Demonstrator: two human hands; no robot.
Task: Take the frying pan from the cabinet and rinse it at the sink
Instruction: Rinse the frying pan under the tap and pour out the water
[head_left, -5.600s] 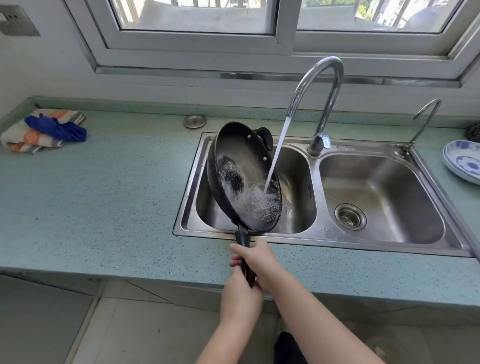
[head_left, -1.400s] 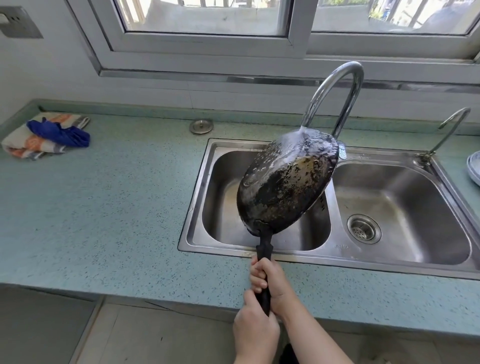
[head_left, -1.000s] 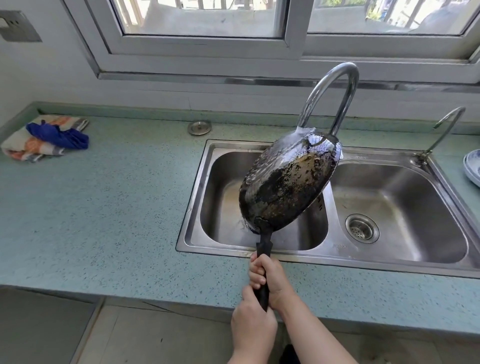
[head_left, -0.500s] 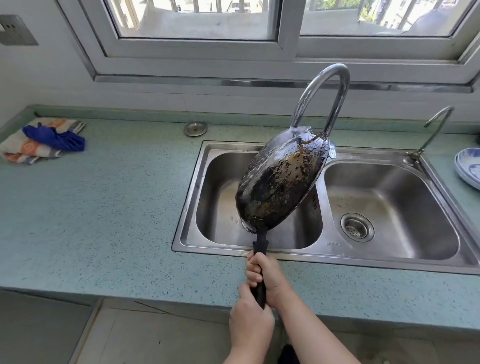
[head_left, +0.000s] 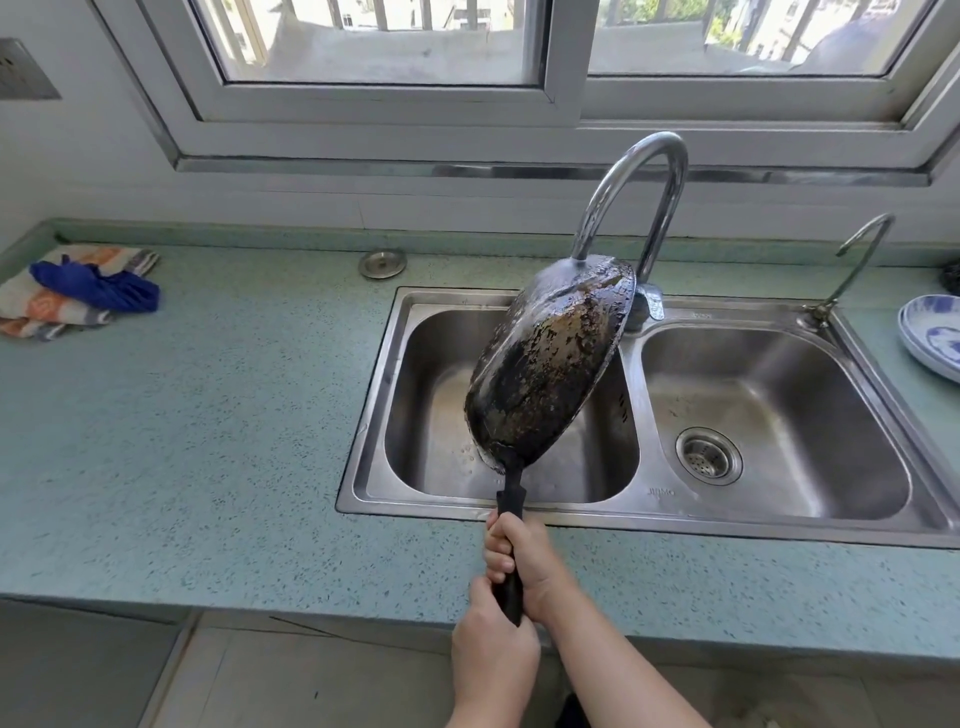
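Note:
The black frying pan (head_left: 550, 364) is held tilted over the left basin of the steel double sink (head_left: 374, 395), its scorched, wet underside facing me. Its top rim sits right under the spout of the tall curved tap (head_left: 634, 192), where water spreads over it. Both hands grip the pan's black handle over the counter's front edge: my right hand (head_left: 524, 561) higher up, my left hand (head_left: 491, 654) at the handle's end.
Folded cloths with a blue rag (head_left: 78, 291) lie at the counter's far left. A sink strainer plug (head_left: 383, 263) rests behind the sink. A small second tap (head_left: 857, 260) and blue-patterned plates (head_left: 935, 338) are at the right. A window runs along the wall.
Since 5.6 s ago the pan was turned over, so its underside is under the water instead of its inside. In the last second it has barely shifted.

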